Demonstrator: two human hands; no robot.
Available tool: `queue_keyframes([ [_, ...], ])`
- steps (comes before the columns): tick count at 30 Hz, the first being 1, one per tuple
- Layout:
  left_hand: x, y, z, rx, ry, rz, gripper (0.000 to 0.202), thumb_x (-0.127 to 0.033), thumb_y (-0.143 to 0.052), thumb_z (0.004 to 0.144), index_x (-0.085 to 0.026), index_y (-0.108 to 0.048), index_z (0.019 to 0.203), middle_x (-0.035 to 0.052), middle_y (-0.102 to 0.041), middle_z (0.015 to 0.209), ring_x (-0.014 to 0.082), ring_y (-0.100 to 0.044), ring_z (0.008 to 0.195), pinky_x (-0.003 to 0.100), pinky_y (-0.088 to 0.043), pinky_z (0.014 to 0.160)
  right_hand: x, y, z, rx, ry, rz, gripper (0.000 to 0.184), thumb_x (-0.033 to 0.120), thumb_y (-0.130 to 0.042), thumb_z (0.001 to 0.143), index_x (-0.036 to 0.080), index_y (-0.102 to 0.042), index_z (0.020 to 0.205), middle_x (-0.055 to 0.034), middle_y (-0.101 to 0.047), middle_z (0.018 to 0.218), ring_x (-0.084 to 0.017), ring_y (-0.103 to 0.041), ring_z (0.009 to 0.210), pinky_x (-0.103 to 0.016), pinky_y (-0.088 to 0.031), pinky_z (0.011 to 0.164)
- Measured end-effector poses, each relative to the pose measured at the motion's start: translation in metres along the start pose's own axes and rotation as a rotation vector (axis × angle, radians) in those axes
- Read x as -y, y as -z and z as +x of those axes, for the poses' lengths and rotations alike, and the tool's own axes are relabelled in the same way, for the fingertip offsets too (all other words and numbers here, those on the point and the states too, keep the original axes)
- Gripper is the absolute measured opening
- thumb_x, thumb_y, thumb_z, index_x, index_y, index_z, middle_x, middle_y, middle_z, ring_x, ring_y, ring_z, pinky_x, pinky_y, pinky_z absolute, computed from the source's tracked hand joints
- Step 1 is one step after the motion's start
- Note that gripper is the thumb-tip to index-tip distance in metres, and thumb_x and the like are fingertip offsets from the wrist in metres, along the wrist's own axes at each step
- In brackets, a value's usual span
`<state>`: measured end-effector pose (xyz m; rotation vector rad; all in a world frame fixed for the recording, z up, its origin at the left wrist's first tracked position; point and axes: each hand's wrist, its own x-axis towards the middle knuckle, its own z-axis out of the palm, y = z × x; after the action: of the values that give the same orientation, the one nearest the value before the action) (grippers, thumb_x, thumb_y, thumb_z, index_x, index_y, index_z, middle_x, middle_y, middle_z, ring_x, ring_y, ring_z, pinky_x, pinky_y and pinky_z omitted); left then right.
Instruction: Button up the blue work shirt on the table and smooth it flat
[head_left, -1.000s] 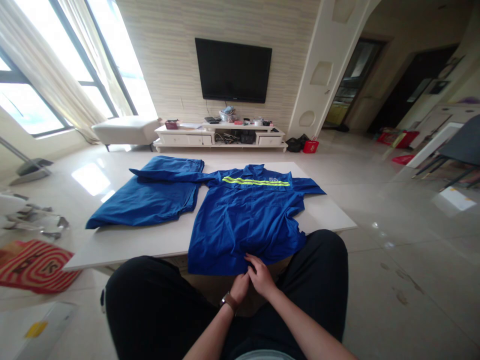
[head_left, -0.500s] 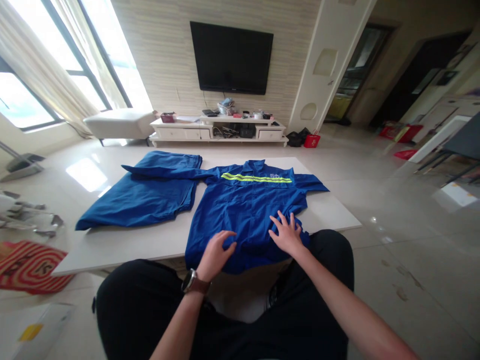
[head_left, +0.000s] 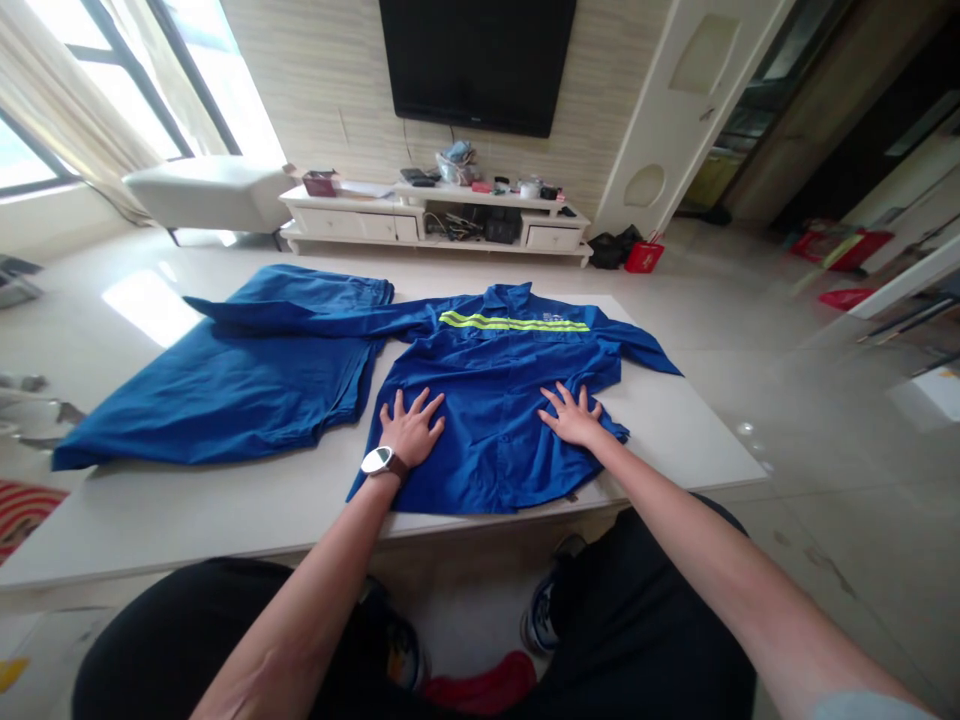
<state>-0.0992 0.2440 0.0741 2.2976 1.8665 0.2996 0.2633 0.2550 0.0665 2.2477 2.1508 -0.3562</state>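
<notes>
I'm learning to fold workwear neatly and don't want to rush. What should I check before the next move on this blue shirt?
1. Both hands flat on the cloth: ok. The left hand and right hand lie spread, palms down, on the blue shirt.
2. Shirt front smooth: not ok. Creases show beside the right hand.
3. Outstretched sleeve free: not ok. It lies across the blue trousers.
4. Hem fully on the white table: cannot tell. It lies right at the near edge.
5. Front buttoned: cannot tell.
</notes>
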Motion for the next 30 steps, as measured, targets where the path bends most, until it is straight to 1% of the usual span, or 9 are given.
queue_keyframes([
  [4, 0.001, -0.003, 0.025, -0.019, 0.013, -0.004, 0.058, -0.053, -0.034, 0.100, -0.039, -0.038, 0.155, -0.0007, -0.029, 0.166, 0.0462, -0.012, 0.152, 0.071, -0.013, 0.116, 0.001, 0.006, 0.028, -0.007, 0.001, -0.025, 0.069, 0.075, -0.029, 0.095, 0.047, -0.024, 0.158, 0.0010, -0.010, 0.170, -0.052, -0.003, 0.149, -0.082, -0.013, 0.106],
  [8, 0.000, -0.005, 0.031, -0.027, 0.016, -0.006, 0.057, -0.053, -0.034, 0.100, -0.038, -0.038, 0.155, -0.0008, -0.031, 0.166, 0.0454, -0.013, 0.152, 0.071, -0.013, 0.116, 0.003, 0.008, 0.039, -0.041, 0.016, -0.026, 0.068, 0.072, -0.027, 0.096, 0.045, -0.024, 0.158, 0.0018, -0.010, 0.170, -0.051, -0.003, 0.149, -0.079, -0.013, 0.109],
  [12, 0.000, -0.003, 0.030, -0.004, 0.014, 0.020, 0.058, -0.053, -0.032, 0.100, -0.038, -0.037, 0.156, -0.0018, -0.029, 0.167, 0.0454, -0.011, 0.152, 0.071, -0.013, 0.117, 0.000, 0.015, 0.031, 0.020, 0.047, -0.056, 0.070, 0.070, -0.026, 0.097, 0.043, -0.018, 0.160, 0.0010, -0.005, 0.171, -0.047, 0.000, 0.151, -0.074, -0.013, 0.113],
  [17, 0.000, 0.007, 0.025, 0.089, -0.015, 0.070, 0.060, -0.052, -0.029, 0.100, -0.038, -0.032, 0.158, -0.0015, -0.023, 0.169, 0.0474, -0.009, 0.153, 0.071, -0.016, 0.116, -0.008, 0.042, 0.000, 0.242, -0.009, -0.047, 0.073, 0.072, -0.030, 0.094, 0.048, -0.009, 0.160, 0.0063, 0.008, 0.171, -0.048, 0.006, 0.152, -0.073, -0.015, 0.114],
  [20, 0.000, 0.021, 0.018, 0.201, -0.038, 0.116, 0.062, -0.049, -0.033, 0.099, -0.035, -0.029, 0.159, 0.0029, -0.020, 0.169, 0.0501, -0.012, 0.151, 0.072, -0.022, 0.114, -0.001, 0.059, -0.024, 0.303, -0.024, -0.102, 0.074, 0.063, -0.044, 0.093, 0.040, -0.023, 0.160, 0.0009, -0.002, 0.171, -0.050, 0.010, 0.151, -0.074, -0.011, 0.115],
  [23, -0.006, 0.041, 0.006, 0.339, -0.078, 0.152, 0.064, -0.046, -0.045, 0.095, -0.032, -0.037, 0.156, 0.0076, -0.025, 0.168, 0.0513, -0.022, 0.148, 0.070, -0.029, 0.111, 0.023, 0.073, -0.049, 0.278, 0.162, -0.177, 0.067, 0.055, -0.058, 0.089, 0.033, -0.046, 0.151, -0.0038, -0.016, 0.169, -0.050, 0.011, 0.151, -0.073, -0.009, 0.115],
  [26, -0.020, 0.057, -0.011, 0.453, -0.175, 0.092, 0.057, -0.046, -0.050, 0.093, -0.031, -0.050, 0.147, 0.0092, -0.036, 0.162, 0.0436, -0.034, 0.146, 0.064, -0.033, 0.113, 0.061, 0.079, -0.069, 0.270, 0.432, -0.160, 0.064, 0.053, -0.067, 0.085, 0.031, -0.055, 0.144, -0.0107, -0.038, 0.159, -0.049, -0.016, 0.149, -0.068, -0.023, 0.113],
  [28, -0.033, 0.061, -0.021, 0.480, -0.250, 0.007, 0.051, -0.047, -0.048, 0.094, -0.032, -0.053, 0.143, 0.0095, -0.041, 0.158, 0.0374, -0.040, 0.143, 0.058, -0.038, 0.112, 0.085, 0.078, -0.077, 0.320, 0.632, -0.147, 0.060, 0.048, -0.068, 0.087, 0.030, -0.056, 0.143, -0.0133, -0.052, 0.147, -0.040, -0.044, 0.136, -0.058, -0.036, 0.108],
  [30, -0.044, 0.057, -0.030, 0.476, -0.313, -0.017, 0.049, -0.044, -0.049, 0.094, -0.032, -0.055, 0.141, 0.0095, -0.044, 0.156, 0.0353, -0.040, 0.143, 0.056, -0.041, 0.111, 0.103, 0.073, -0.081, 0.335, 0.734, -0.161, 0.054, 0.042, -0.065, 0.090, 0.029, -0.057, 0.141, -0.0139, -0.056, 0.139, -0.034, -0.057, 0.120, -0.051, -0.045, 0.100],
])
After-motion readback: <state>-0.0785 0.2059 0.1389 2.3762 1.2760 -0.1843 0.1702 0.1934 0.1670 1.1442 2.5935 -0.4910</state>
